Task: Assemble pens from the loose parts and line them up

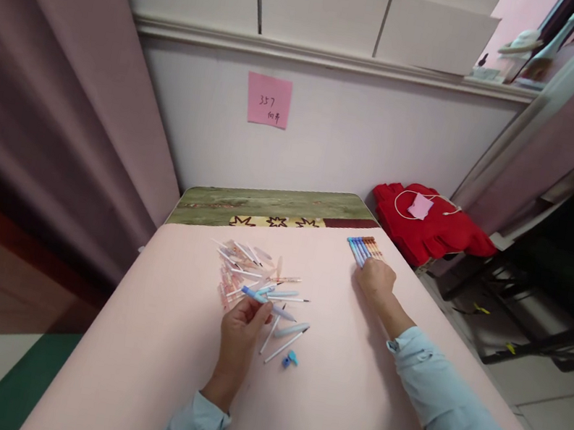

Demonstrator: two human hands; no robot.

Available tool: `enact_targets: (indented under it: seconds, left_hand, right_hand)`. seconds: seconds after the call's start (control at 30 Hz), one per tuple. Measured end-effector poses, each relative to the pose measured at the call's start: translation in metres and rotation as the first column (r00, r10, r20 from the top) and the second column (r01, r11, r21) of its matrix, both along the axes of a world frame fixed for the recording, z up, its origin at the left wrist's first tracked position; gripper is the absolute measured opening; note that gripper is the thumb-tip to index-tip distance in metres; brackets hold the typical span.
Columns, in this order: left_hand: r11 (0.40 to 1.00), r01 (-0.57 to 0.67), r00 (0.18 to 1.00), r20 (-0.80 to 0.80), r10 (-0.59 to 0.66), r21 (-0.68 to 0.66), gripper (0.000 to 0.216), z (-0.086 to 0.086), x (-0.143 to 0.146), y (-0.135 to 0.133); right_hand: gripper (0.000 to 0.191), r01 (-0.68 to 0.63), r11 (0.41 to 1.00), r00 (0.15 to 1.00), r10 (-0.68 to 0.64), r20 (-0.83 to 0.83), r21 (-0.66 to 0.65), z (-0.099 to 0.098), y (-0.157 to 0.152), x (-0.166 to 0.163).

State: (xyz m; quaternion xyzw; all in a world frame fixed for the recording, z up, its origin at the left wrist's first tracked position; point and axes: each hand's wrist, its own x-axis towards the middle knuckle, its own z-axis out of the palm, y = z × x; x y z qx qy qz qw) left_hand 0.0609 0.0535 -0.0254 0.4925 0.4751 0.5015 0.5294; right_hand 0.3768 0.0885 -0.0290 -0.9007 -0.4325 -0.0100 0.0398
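My left hand (243, 321) pinches a blue pen piece (254, 295) between thumb and fingers, just over the loose parts. Pale blue barrels (291, 329) and thin white refills (287, 345) with dark tips lie to its right. Small bright-blue pieces (290, 359) sit nearer to me. Beyond the hand is a pile of clear and pinkish pen parts (234, 265). At the far right of the table, my right hand (376, 280) is closed over the near ends of a row of blue and brown pens (363, 247). Its fingertips are hidden, so what they grip cannot be made out.
A pale pink cover (156, 340) lies over the table, with a green wood-patterned strip (245, 201) showing along the back. Behind it a pink note (267, 100) hangs on the white wall. Red cloth (427, 231) with a white cable lies past the right edge.
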Motion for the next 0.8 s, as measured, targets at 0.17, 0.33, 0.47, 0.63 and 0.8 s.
enact_targets:
  seconds: [0.17, 0.33, 0.47, 0.63, 0.8]
  left_hand:
    - [1.0, -0.005, 1.0, 0.006, 0.005, 0.006, 0.028, 0.0, 0.0, 0.001]
    - [1.0, -0.01, 1.0, 0.008, 0.01, 0.012, 0.029, 0.001, 0.001, 0.0]
    - [1.0, 0.002, 1.0, 0.008, -0.003, 0.01, 0.028, 0.001, 0.0, 0.001]
    - [1.0, 0.003, 1.0, 0.029, -0.003, 0.011, 0.029, 0.001, 0.0, 0.0]
    - [0.999, 0.039, 0.997, 0.063, -0.036, -0.034, 0.029, 0.005, 0.003, -0.004]
  right_hand:
    - [0.034, -0.035, 0.999, 0.999, 0.035, 0.028, -0.015, 0.0, -0.005, -0.007]
    - [0.034, -0.087, 0.996, 0.995, 0.088, 0.044, -0.014, -0.003, -0.005, -0.019]
    - [0.033, -0.118, 0.993, 0.992, 0.118, 0.039, -0.011, -0.004, -0.002, -0.03]
    - [0.032, -0.119, 0.993, 0.993, 0.119, 0.016, -0.019, 0.001, -0.002, -0.031]
    - [0.037, -0.092, 0.993, 0.996, 0.093, -0.014, 0.078, 0.011, -0.017, -0.035]
